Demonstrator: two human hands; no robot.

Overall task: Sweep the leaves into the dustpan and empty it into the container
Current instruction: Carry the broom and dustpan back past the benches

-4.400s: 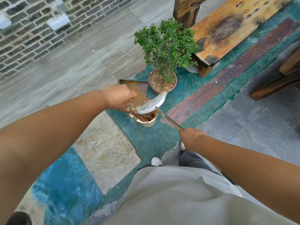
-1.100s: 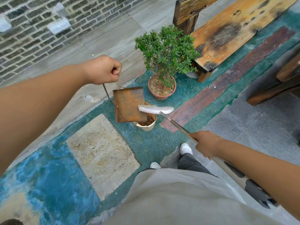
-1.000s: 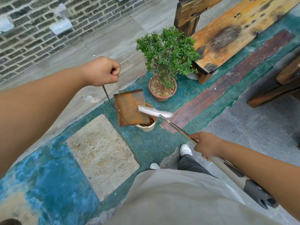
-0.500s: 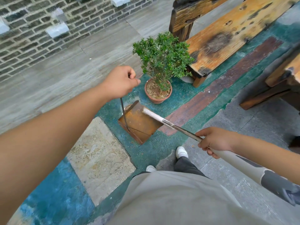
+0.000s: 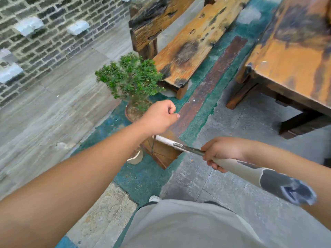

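Observation:
My left hand (image 5: 159, 116) is curled into a fist around the thin wire handle of the rusty brown dustpan (image 5: 163, 152), which hangs below it over the green floor. My right hand (image 5: 221, 152) grips the shaft of the broom (image 5: 180, 144); its white end lies across the dustpan. The small beige container (image 5: 136, 156) stands on the floor just left of the dustpan, mostly hidden behind my left forearm. No leaves show in the pan or on the floor.
A potted green shrub (image 5: 129, 80) stands just beyond my left hand. A weathered wooden bench (image 5: 189, 45) lies behind it, and a wooden table (image 5: 293, 56) fills the right. A brick wall (image 5: 44, 33) runs along the far left. My shoe (image 5: 154, 198) is below.
The dustpan has come away from the container and swung right and down toward the floor. My left hand moved right past the plant. The broom drew in closer with my right hand.

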